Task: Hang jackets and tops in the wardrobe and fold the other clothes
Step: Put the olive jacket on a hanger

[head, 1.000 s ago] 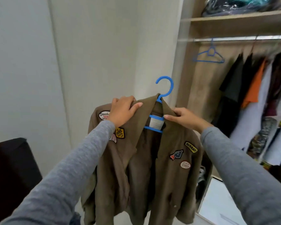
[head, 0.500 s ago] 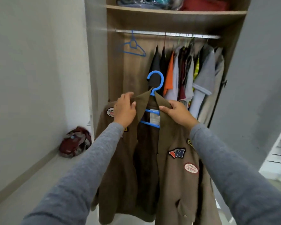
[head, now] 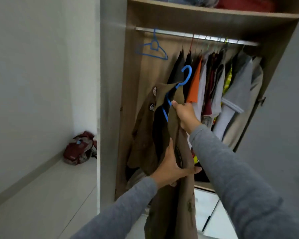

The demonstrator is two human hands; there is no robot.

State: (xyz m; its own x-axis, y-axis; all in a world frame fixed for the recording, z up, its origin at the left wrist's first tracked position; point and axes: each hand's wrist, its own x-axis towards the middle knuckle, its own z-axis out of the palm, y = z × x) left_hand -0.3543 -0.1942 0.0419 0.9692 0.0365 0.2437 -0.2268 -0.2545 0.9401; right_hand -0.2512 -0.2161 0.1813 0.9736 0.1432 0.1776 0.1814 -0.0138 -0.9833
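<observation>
A brown jacket (head: 145, 135) with sewn patches hangs on a blue hanger (head: 186, 75), turned edge-on in front of the open wardrobe. My right hand (head: 185, 116) grips the jacket's collar at the hanger's shoulder. Lower down, my left hand (head: 173, 168) grips the jacket's front panel. The hanger's hook sits well below the metal rail (head: 171, 32), in front of the hanging clothes (head: 214, 87).
An empty blue hanger (head: 153, 50) hangs at the rail's left end, with a free gap beside it. A shelf (head: 205, 10) above holds bagged items. A dark red bag (head: 79, 148) lies on the floor by the left wall. The wardrobe door (head: 286, 109) stands at right.
The jacket has turned from facing me to edge-on and moved closer to the wardrobe. My left hand dropped from the collar to the lower front panel.
</observation>
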